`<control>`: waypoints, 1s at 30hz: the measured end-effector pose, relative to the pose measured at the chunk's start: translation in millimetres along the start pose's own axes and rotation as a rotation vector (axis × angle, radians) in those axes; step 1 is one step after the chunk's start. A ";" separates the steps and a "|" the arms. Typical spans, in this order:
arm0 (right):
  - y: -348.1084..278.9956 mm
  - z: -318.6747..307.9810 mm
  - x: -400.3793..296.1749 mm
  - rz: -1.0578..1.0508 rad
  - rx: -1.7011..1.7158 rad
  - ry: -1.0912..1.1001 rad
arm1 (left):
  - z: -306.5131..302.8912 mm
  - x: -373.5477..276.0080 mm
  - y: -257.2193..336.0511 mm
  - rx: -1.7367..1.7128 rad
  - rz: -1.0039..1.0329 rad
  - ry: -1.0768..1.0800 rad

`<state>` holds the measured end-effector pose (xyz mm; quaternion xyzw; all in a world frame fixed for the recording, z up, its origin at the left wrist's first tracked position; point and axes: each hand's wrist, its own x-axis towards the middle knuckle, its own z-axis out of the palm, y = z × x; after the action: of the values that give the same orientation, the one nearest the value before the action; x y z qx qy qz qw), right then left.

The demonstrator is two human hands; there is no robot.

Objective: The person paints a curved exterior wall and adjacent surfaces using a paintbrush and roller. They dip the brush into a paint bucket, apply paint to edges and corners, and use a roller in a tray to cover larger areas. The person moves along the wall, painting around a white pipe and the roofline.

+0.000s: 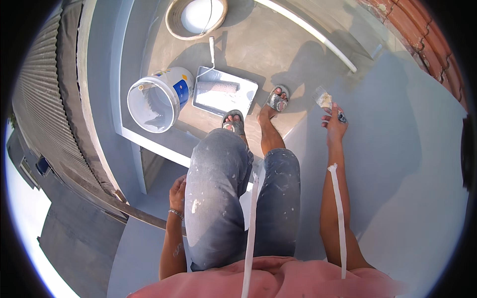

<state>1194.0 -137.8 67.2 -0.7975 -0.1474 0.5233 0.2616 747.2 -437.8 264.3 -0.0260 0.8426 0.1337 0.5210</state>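
Note:
My right hand [336, 124] grips a paintbrush [323, 98], its pale bristles angled up and to the left, against a smooth grey wall [387, 156]. Beside my left thigh hangs my left hand [176, 194], with a bracelet at the wrist; its fingers are partly hidden by the leg, so whether it holds anything does not show. In front of my feet lies a paint tray [248, 91] with white paint. A paint roller [218, 86] rests in it, its white handle pointing away from me. Left of the tray a white plastic bucket [151, 121] lies tipped, its mouth towards me.
A round tub [175, 28] holding white paint stands farther off on the concrete floor [257, 44]. A white pipe [316, 37] runs along the far right. Corrugated roofing [41, 85] lies beyond the left ledge [160, 145]; red roof tiles [421, 33] edge the upper right.

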 end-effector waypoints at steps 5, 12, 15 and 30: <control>51.4 55.1 -16.1 -0.015 -0.125 -0.129 | -85.5 5.7 -84.9 0.185 0.095 0.086; 146.8 185.5 -67.9 0.020 -0.158 -0.349 | -69.9 6.6 -53.1 0.231 -0.094 0.100; 219.5 253.2 -82.6 0.050 -0.266 -0.450 | -37.4 68.3 -55.7 0.647 0.055 0.031; 403.4 422.9 -66.9 -0.237 -0.378 -0.172 | -91.8 221.0 -65.9 0.970 0.055 -0.038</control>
<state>765.4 -391.3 -246.1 -0.7620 -0.3569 0.5181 0.1537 578.6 -503.3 94.4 0.2445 0.7985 -0.2606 0.4846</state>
